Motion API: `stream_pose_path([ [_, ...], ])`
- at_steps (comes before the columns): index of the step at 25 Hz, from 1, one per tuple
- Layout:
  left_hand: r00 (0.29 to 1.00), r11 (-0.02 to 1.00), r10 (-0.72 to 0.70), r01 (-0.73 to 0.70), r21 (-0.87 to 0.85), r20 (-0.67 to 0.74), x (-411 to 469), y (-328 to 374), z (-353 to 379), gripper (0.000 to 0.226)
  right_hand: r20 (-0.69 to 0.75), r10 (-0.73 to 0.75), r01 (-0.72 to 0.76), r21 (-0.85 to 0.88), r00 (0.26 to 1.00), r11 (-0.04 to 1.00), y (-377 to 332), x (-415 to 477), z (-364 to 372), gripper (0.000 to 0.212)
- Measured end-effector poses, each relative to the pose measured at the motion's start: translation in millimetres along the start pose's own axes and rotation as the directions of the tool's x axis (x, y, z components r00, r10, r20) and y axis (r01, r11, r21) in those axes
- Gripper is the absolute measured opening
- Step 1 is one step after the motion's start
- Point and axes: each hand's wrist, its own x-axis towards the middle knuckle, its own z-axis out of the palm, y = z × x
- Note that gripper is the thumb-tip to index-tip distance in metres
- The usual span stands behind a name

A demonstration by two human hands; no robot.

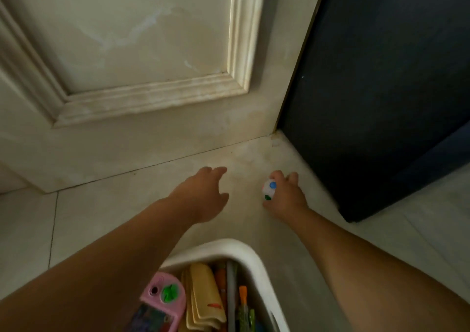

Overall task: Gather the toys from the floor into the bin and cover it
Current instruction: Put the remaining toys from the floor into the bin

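Observation:
A small white ball with blue, green and red dots is down at the floor near the corner, and my right hand is closed around it. My left hand reaches forward to the left of it, fingers apart and holding nothing. The white bin stands at the bottom centre between my forearms. Inside it lie a pink toy phone, folded yellow pieces, a grey rod and orange-tipped toys. No lid is in view.
A cream panelled door fills the upper left, its bottom edge close beyond my hands. A dark blue cabinet or panel stands on the right, its corner near my right hand. The floor is pale tile.

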Motion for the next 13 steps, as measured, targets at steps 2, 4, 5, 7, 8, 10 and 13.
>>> stream_pose_path([
  [2,0.999,1.000,0.012,-0.012,0.005,-0.032,-14,5,-9,0.063,0.019,-0.023,0.018,0.237,1.000,0.971,5,-33,-10,0.060],
  [4,0.997,0.999,0.044,-0.043,0.026,-0.057,-30,10,-15,0.060,-0.003,-0.088,0.081,0.420,0.996,0.904,-1,-66,-31,0.060],
  [5,0.996,0.998,0.051,-0.049,0.024,-0.074,-40,13,-20,0.058,-0.028,-0.122,0.121,0.473,0.992,0.873,-8,-85,-45,0.060],
  [7,0.992,0.998,0.068,-0.067,0.013,-0.105,-66,17,-32,0.054,-0.130,-0.180,0.222,0.517,0.975,0.826,-25,-124,-71,0.057],
  [8,0.988,0.996,0.084,-0.082,0.018,-0.128,-85,21,-39,0.052,-0.200,-0.198,0.276,0.525,0.960,0.806,-34,-147,-86,0.054],
  [10,0.980,0.992,0.119,-0.112,0.056,-0.161,-131,25,-59,0.048,-0.271,-0.236,0.349,0.527,0.933,0.775,-54,-193,-117,0.050],
  [13,0.982,0.985,0.133,-0.117,0.124,-0.133,-206,11,-73,0.047,-0.036,-0.364,0.338,0.466,0.931,0.818,-82,-256,-141,0.052],
])
